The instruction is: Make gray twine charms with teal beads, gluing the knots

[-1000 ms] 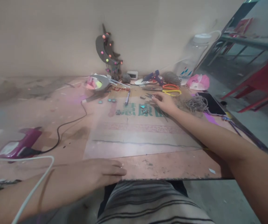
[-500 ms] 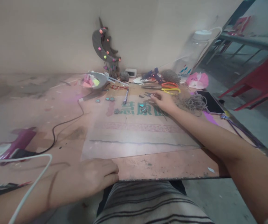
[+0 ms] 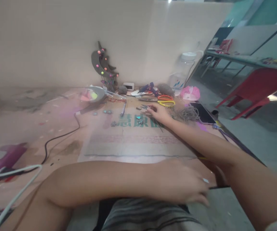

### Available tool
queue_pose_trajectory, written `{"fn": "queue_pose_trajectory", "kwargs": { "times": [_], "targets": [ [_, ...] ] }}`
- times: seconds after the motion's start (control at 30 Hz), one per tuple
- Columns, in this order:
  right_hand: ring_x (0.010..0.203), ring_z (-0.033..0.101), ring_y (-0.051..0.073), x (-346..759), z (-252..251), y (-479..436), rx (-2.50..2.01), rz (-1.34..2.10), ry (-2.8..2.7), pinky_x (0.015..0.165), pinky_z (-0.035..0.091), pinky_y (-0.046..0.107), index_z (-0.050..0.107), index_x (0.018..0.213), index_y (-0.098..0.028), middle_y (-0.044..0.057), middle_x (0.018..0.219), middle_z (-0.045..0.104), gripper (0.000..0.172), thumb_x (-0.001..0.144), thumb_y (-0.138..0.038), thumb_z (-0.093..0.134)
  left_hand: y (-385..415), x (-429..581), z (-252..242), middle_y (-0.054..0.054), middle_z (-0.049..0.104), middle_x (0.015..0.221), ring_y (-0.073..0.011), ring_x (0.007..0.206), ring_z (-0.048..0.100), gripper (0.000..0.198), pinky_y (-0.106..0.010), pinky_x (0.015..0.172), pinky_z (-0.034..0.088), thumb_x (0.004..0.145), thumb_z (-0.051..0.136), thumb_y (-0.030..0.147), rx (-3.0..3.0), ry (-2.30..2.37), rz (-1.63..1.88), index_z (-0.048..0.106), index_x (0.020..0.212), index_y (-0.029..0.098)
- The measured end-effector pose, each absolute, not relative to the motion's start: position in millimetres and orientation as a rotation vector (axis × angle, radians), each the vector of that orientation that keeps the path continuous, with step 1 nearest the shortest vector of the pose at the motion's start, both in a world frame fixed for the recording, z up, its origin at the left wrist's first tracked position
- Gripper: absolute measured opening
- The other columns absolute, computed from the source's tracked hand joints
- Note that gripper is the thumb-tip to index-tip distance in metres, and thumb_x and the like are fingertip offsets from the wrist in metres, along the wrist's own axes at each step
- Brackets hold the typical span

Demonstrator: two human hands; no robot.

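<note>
Your right hand (image 3: 159,114) was closed on small scissors (image 3: 145,106), blades pointing left, just in front of the large scissors (image 3: 158,100). Left hand (image 3: 184,183) was at the table's (image 3: 58,152) near edge, fingers bent, blurred; couldn't tell if you held anything. Yarn (image 3: 186,114) lay right, phone (image 3: 202,113) beside it.

Likely craft workshop: paint-stained worktable (image 3: 34,128), glue gun (image 3: 152,89), grey yarn ball (image 3: 166,89) and orange-and-yellow-handled scissors (image 3: 159,100) toward its back, red plastic chair (image 3: 268,85) off its right.
</note>
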State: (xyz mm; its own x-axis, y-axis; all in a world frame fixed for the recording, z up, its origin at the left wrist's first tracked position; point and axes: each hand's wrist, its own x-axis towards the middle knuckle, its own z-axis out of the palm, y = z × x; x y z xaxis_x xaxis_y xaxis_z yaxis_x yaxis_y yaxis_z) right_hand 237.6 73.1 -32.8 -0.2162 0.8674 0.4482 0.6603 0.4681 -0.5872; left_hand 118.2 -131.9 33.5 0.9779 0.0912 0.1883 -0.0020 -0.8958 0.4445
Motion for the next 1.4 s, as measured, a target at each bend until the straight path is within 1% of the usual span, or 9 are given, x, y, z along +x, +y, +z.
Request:
{"fn": "queue_pose_trajectory", "kwargs": {
  "times": [0.07, 0.2, 0.33, 0.47, 0.63, 0.8, 0.9, 1.23, 1.4],
  "targets": [
    [0.089, 0.070, 0.023, 237.8, -34.6, 74.2, -1.260, 0.352, -1.962, 0.086, 0.056, 0.039, 0.073, 0.109, -0.016, 0.010, 0.101, 0.077, 0.025, 0.091, -0.029, 0.062, -115.1, 98.3, 29.6, -0.008, 0.079, 0.104, -0.0217, 0.101, 0.072, 0.030, -0.033, 0.090, 0.055, 0.102, 0.050, 0.034, 2.640, 0.279, 0.381, 0.074, 0.102, 0.017],
    [0.086, 0.071, 0.022, 237.9, -37.1, 75.6, -1.254, 0.362, -1.976, 0.082, 0.057, 0.038, 0.073, 0.110, -0.017, 0.009, 0.098, 0.077, 0.024, 0.093, -0.029, 0.061, -76.4, 57.2, 23.9, -0.009, 0.076, 0.114, -0.0202, 0.103, 0.071, 0.026, -0.032, 0.094, 0.054, 0.097, 0.054, 0.015, 2.557, 0.555, 0.489, 0.069, 0.118, 0.017],
    [0.092, 0.071, 0.024, 240.4, -34.3, 72.0, -1.247, 0.318, -2.034, 0.083, 0.056, 0.038, 0.072, 0.114, -0.018, 0.010, 0.104, 0.077, 0.026, 0.094, -0.030, 0.060, -25.2, 24.6, 25.3, -0.009, 0.078, 0.103, -0.0246, 0.092, 0.071, 0.023, -0.039, 0.087, 0.056, 0.098, 0.053, 0.027, 2.463, 1.071, 0.579, 0.073, 0.105, 0.018],
    [0.096, 0.068, 0.027, 248.3, -29.0, 65.3, -1.217, 0.240, -2.171, 0.088, 0.053, 0.041, 0.073, 0.116, -0.019, 0.012, 0.104, 0.075, 0.027, 0.095, -0.030, 0.060, 18.1, 0.0, 19.6, -0.011, 0.077, 0.112, -0.0272, 0.102, 0.070, 0.028, -0.043, 0.094, 0.053, 0.100, 0.046, 0.024, 2.400, 1.384, 0.646, 0.073, 0.108, 0.019],
    [0.094, 0.064, 0.029, 259.3, -26.9, 63.5, -1.203, 0.183, -2.337, 0.087, 0.050, 0.043, 0.076, 0.110, -0.020, 0.012, 0.096, 0.071, 0.024, 0.094, -0.032, 0.063, 26.8, -2.4, 5.1, -0.015, 0.073, 0.112, -0.0291, 0.108, 0.067, 0.033, -0.044, 0.096, 0.053, 0.102, 0.045, 0.026, 2.494, 1.385, 0.399, 0.070, 0.120, 0.014],
    [0.106, 0.061, 0.034, 262.4, -24.7, 61.0, -1.259, -0.033, -2.382, 0.092, 0.050, 0.051, 0.072, 0.120, -0.021, 0.016, 0.115, 0.066, 0.030, 0.094, -0.031, 0.062, 29.8, 4.1, -1.4, -0.013, 0.070, 0.107, -0.0286, 0.106, 0.066, 0.034, -0.044, 0.097, 0.052, 0.103, 0.047, 0.030, 2.499, 1.362, 0.379, 0.071, 0.120, 0.014],
    [0.113, 0.060, 0.034, 258.8, -19.7, 51.8, -1.204, 0.026, -2.335, 0.098, 0.049, 0.053, 0.068, 0.128, -0.026, 0.014, 0.120, 0.065, 0.034, 0.096, -0.034, 0.059, 34.9, 5.1, -9.0, -0.012, 0.068, 0.109, -0.0257, 0.105, 0.065, 0.031, -0.041, 0.097, 0.052, 0.102, 0.051, 0.028, 2.490, 1.310, 0.510, 0.070, 0.123, 0.016],
    [0.108, 0.066, 0.030, 245.2, -4.8, 30.7, -1.086, 0.319, -2.224, 0.097, 0.052, 0.050, 0.072, 0.118, -0.033, 0.008, 0.111, 0.072, 0.027, 0.099, -0.038, 0.053, 39.3, 4.5, -18.1, -0.007, 0.070, 0.103, -0.0228, 0.103, 0.064, 0.007, -0.039, 0.096, 0.050, 0.094, 0.061, 0.020, 2.390, 1.215, 0.690, 0.067, 0.098, 0.018],
    [0.104, 0.069, 0.028, 243.8, -9.2, 31.5, -1.137, 0.441, -2.174, 0.094, 0.054, 0.047, 0.074, 0.111, -0.031, 0.007, 0.109, 0.075, 0.024, 0.098, -0.036, 0.054, 37.3, 4.1, -16.5, -0.004, 0.073, 0.092, -0.0206, 0.091, 0.067, 0.011, -0.036, 0.088, 0.053, 0.091, 0.057, 0.014, 2.205, 1.200, 0.722, 0.066, 0.088, 0.019]
  ]
}}
